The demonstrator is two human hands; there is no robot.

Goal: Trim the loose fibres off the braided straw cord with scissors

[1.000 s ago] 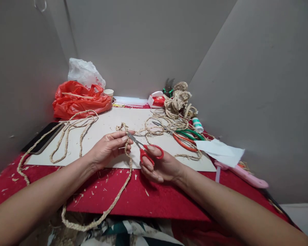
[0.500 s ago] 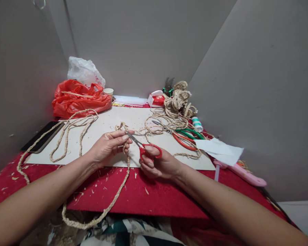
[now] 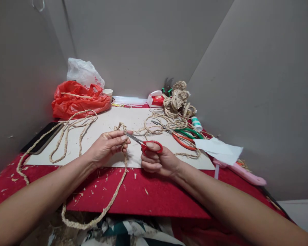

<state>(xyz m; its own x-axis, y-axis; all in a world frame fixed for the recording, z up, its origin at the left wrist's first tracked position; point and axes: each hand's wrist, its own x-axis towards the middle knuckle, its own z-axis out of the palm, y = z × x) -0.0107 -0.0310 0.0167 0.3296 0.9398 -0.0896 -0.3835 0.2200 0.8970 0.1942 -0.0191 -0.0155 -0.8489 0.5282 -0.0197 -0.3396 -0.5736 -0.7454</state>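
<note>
My left hand (image 3: 109, 145) pinches a braided straw rope (image 3: 118, 191) near its frayed end, over the white board (image 3: 100, 124). From there the rope hangs past the table's front edge in a long loop. In my right hand (image 3: 160, 160) is a pair of small scissors (image 3: 151, 147) with red handles, my thumb and fingers through the loops. The blades look closed, and their tips reach the rope right at my left fingertips. Whether a strand lies between the blades I cannot make out.
Behind on the right lie a heap of rope (image 3: 179, 99), larger scissors with green handles (image 3: 188, 132), a white-and-green roll (image 3: 196, 123) and a pink glue gun (image 3: 246, 173) partly under paper (image 3: 219, 149). A red plastic bag (image 3: 79, 100) and a dark tablet (image 3: 41, 138) are on the left.
The scissor blades have closed from slightly apart. My right hand's fingers have curled tighter, and my left hand has shifted a little to the left with the rope.
</note>
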